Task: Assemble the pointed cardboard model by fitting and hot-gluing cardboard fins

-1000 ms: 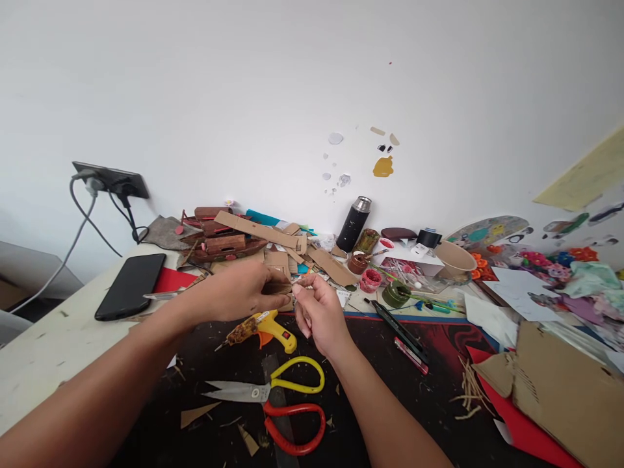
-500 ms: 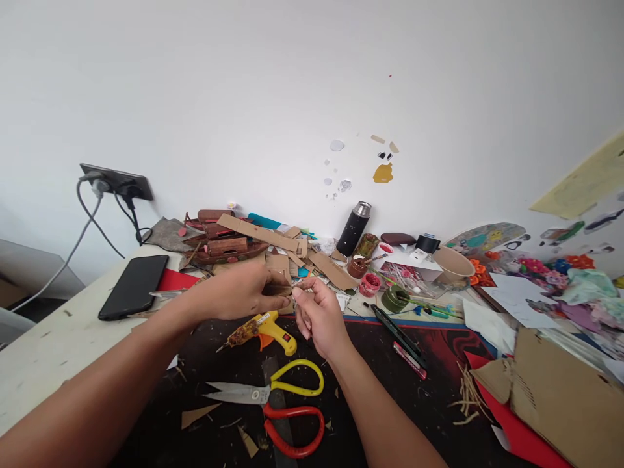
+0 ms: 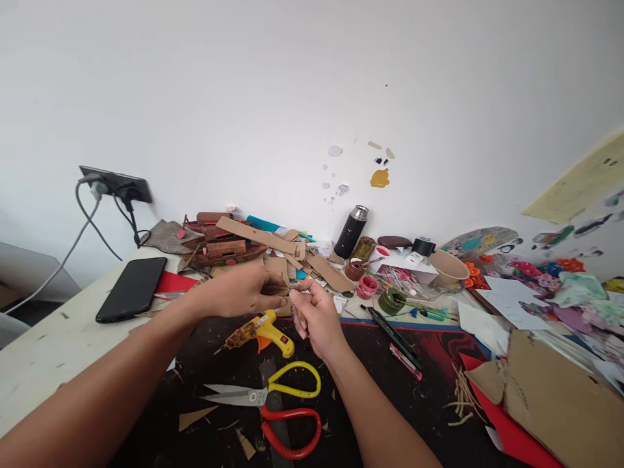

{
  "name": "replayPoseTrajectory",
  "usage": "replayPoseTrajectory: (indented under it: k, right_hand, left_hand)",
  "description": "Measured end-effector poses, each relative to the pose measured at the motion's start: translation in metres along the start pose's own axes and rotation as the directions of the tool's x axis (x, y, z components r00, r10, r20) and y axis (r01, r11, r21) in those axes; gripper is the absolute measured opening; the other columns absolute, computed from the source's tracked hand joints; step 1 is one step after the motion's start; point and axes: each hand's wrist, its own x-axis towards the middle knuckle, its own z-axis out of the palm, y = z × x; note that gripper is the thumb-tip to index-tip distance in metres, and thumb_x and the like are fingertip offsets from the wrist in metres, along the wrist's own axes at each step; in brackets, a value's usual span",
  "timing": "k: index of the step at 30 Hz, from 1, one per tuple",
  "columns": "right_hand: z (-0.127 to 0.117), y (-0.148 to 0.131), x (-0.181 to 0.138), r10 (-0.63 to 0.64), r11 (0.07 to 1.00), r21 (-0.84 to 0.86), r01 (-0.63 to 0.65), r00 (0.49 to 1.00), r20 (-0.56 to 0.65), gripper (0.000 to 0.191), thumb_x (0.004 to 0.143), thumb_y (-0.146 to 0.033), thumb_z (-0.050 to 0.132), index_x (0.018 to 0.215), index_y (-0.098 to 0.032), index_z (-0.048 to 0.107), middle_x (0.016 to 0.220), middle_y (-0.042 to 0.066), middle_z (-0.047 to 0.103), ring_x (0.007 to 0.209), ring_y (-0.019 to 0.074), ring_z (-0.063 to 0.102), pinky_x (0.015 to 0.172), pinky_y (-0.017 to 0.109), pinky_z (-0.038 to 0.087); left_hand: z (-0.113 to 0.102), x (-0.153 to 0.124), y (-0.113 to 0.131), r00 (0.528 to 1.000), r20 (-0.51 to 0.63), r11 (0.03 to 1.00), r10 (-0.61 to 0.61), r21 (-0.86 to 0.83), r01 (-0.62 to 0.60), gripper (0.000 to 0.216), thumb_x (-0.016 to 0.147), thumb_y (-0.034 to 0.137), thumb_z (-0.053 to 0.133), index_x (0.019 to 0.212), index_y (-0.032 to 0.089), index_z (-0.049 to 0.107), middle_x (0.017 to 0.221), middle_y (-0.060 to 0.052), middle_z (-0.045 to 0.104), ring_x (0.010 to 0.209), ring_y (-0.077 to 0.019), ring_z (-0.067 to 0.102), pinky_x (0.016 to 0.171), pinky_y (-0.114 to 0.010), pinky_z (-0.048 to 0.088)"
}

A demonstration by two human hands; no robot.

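Observation:
My left hand [image 3: 246, 290] is closed in a pinch on a small piece of brown cardboard [image 3: 277, 288], held between thumb and fingers above the mat. My right hand [image 3: 316, 317] meets its right end, thumb and forefinger pressed together; what lies in that pinch is too small to make out. Just below the hands a yellow glue gun [image 3: 266, 333] lies on its side, nozzle to the left. Closer to me lie scissors [image 3: 258, 396] with one yellow and one red handle, their blades pointing left and slightly apart.
Cardboard strips [image 3: 258, 235] and brown model boats [image 3: 219, 250] are heaped at the back. A black flask [image 3: 351, 233] leans beside paint jars [image 3: 366, 286]. A phone [image 3: 131, 289] lies left; a pink cutter [image 3: 405, 362] and a cardboard sheet [image 3: 560, 396] lie right. Scraps litter the dark mat [image 3: 390, 416].
The view has shifted slightly, so the desk items sit a little further left in it. Both hands keep nearly the same pose around the cardboard piece.

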Motion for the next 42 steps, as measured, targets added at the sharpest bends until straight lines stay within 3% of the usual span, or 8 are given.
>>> replayPoseTrajectory:
  k: [6, 29, 42]
  right_hand:
    - [-0.0003, 0.0005, 0.0010, -0.006, 1.000, -0.013, 0.006, 1.000, -0.012, 0.041, 0.085, -0.053, 0.081, 0.092, -0.022, 0.056, 0.042, -0.015, 0.044, 0.029, 0.0056, 0.032, 0.031, 0.016, 0.023]
    - [-0.0011, 0.0035, 0.0039, 0.013, 0.999, 0.052, -0.011, 0.999, -0.041, 0.040, 0.083, -0.053, 0.082, 0.091, -0.022, 0.058, 0.040, -0.014, 0.044, 0.029, 0.0058, 0.029, 0.030, 0.017, 0.023]
    - [0.0020, -0.0018, 0.0023, 0.046, 0.996, 0.080, -0.036, 0.991, -0.125, 0.051, 0.077, -0.065, 0.084, 0.087, -0.021, 0.059, 0.048, -0.011, 0.049, 0.034, 0.0062, 0.038, 0.031, 0.016, 0.027]
  left_hand:
    - [0.0008, -0.0002, 0.0028, 1.000, -0.001, 1.000, -0.007, -0.001, 0.007, 0.033, 0.093, 0.045, 0.056, 0.086, 0.018, 0.072, 0.066, 0.002, 0.056, 0.059, -0.0147, 0.046, 0.056, -0.028, 0.028]
    - [0.0022, 0.0032, 0.0007, 1.000, 0.009, 1.000, -0.011, -0.022, 0.011, 0.031, 0.092, 0.045, 0.056, 0.087, 0.018, 0.072, 0.069, 0.001, 0.058, 0.062, -0.0159, 0.048, 0.057, -0.029, 0.028]
    - [0.0024, 0.0036, -0.0001, 1.000, 0.003, 0.999, -0.002, -0.048, 0.002, 0.028, 0.093, 0.042, 0.057, 0.090, 0.020, 0.075, 0.071, 0.001, 0.063, 0.063, -0.0167, 0.052, 0.058, -0.028, 0.031]
